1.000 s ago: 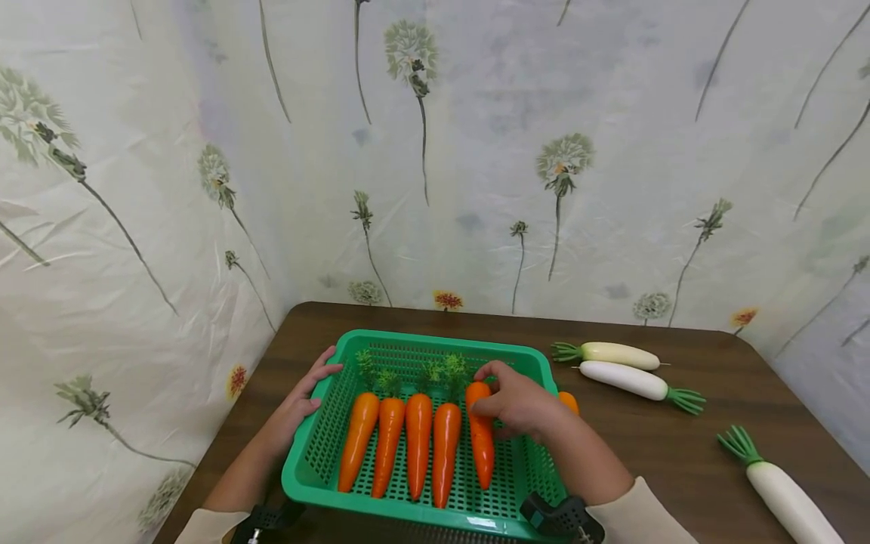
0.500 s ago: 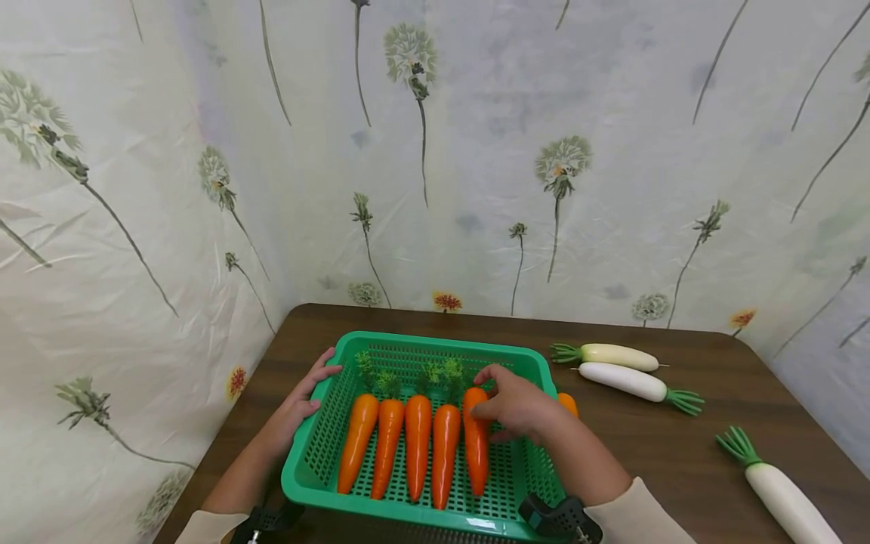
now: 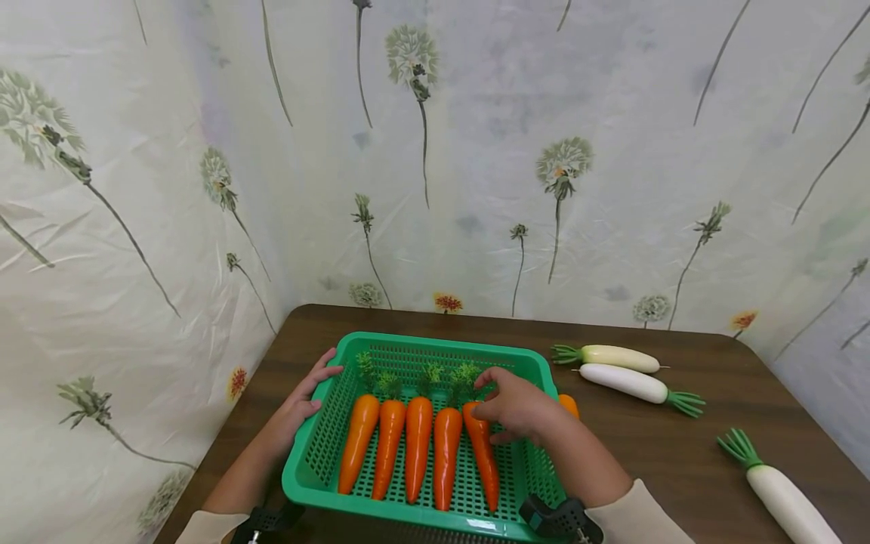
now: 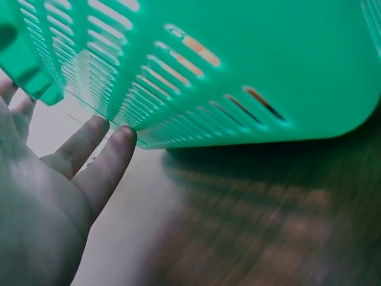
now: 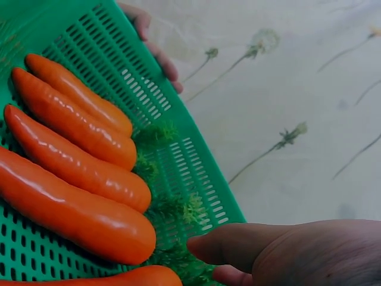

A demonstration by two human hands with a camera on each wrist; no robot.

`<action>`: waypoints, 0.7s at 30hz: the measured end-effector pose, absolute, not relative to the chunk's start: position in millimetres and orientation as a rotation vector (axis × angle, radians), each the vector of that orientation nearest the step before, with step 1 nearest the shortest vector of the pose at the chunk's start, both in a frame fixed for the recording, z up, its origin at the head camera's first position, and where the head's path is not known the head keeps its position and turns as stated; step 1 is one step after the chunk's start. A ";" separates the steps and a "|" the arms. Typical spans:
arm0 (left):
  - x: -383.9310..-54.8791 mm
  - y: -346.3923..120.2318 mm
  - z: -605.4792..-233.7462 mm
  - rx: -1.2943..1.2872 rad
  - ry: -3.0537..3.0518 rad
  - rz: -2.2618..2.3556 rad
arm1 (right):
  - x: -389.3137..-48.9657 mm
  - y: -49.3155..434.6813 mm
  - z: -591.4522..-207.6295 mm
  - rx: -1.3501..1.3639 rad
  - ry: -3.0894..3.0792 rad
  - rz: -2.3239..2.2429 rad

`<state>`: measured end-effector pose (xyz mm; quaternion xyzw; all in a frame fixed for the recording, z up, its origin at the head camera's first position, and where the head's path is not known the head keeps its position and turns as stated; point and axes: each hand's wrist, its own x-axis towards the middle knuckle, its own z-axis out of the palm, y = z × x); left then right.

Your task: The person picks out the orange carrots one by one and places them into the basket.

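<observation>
A green plastic basket (image 3: 442,344) holds several orange carrots in a row, leafy tops at the far side. My left hand (image 3: 303,404) rests on the basket's left rim; in the left wrist view its straight fingers (image 4: 113,161) touch the slotted outer wall. Over the basket's right part is my right hand (image 3: 519,404), thumb and fingers spread apart beside the top of the rightmost carrot (image 3: 482,457). That carrot lies on the basket floor, slightly slanted. In the right wrist view the thumb (image 5: 229,243) hovers by the green leaves, with nothing visibly gripped.
Two white radishes (image 3: 621,380) (image 3: 618,356) lie to the basket's right on the brown table (image 3: 652,446), and a third radish (image 3: 788,499) is nearer the front right. An orange object (image 3: 568,405) shows partly behind the right forearm. A floral curtain (image 3: 476,189) hangs behind.
The rightmost carrot has come down onto the basket floor, its tip swinging left and then right. My right hand has let go of it. The left hand has stayed on the rim.
</observation>
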<state>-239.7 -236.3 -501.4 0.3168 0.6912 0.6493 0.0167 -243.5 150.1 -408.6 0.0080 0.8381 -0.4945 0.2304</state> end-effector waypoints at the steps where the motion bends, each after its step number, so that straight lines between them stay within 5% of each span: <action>1: -239.8 -236.6 -501.7 0.982 2.153 2.018 | -243.7 149.9 -408.9 0.021 2.305 -1.364; 21: -239.2 -236.4 -502.9 0.910 2.159 2.013 | -243.4 155.5 -409.1 -0.055 2.228 -1.469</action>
